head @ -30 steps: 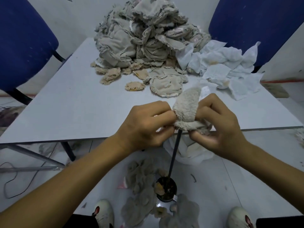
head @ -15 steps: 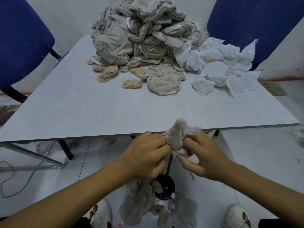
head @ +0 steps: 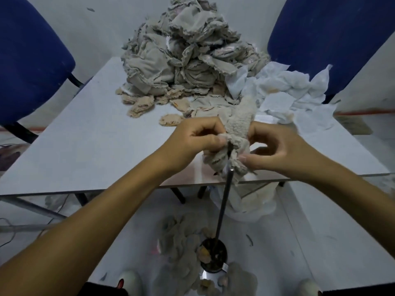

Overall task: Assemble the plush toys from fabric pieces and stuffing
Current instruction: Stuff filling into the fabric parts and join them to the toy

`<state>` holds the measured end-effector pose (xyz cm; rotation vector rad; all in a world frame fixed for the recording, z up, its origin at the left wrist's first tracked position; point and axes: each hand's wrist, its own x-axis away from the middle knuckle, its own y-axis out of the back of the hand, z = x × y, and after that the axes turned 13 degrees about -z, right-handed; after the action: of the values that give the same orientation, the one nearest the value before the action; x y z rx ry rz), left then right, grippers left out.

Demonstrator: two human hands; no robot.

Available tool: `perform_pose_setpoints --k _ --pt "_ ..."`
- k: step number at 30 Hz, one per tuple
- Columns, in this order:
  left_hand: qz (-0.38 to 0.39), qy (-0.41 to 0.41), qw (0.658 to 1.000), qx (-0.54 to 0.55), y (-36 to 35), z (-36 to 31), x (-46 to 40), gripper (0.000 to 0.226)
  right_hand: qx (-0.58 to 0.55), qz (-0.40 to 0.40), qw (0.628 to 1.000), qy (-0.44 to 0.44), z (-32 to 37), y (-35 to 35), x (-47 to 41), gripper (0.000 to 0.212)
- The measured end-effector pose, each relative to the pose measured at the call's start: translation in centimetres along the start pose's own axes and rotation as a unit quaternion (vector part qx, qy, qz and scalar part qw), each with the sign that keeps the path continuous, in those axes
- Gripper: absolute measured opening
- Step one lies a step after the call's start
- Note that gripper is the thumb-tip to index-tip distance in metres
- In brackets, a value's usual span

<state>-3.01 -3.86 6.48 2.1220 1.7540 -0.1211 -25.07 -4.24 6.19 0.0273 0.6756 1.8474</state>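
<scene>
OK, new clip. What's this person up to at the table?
A person is working a fuzzy beige plush fabric piece over a thin dark upright rod that stands in a black round base on the floor. The left hand and the right hand each pinch the piece where the rod enters it. On the grey table behind lie a heap of beige fabric pieces and a pile of white fabric pieces.

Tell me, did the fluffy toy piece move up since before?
Yes. The fluffy piece rose from the table's near edge to over the tabletop.
</scene>
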Motion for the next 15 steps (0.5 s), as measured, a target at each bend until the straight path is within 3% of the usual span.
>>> perform_pose_setpoints --k 3,9,12,15 --pt "0.049 0.036 0.998 -0.016 -0.4 0.6 0.0 0.017 0.016 -0.106 0.994 -0.006 -1.3 -1.6 -0.4 0.024" --pt "0.034 0.063 0.997 -0.022 -0.6 0.7 -0.1 0.028 0.019 -0.28 0.958 -0.054 -1.9 -4.1 -1.9 0.025" --pt "0.002 0.083 0.996 -0.024 -1.4 1.3 0.2 0.025 0.031 -0.31 0.947 -0.079 -2.3 -4.7 -2.0 0.026" --pt "-0.026 0.105 0.994 -0.013 -1.6 1.6 -0.1 0.023 -0.02 -0.285 0.95 -0.129 -2.2 -5.2 -1.9 0.025"
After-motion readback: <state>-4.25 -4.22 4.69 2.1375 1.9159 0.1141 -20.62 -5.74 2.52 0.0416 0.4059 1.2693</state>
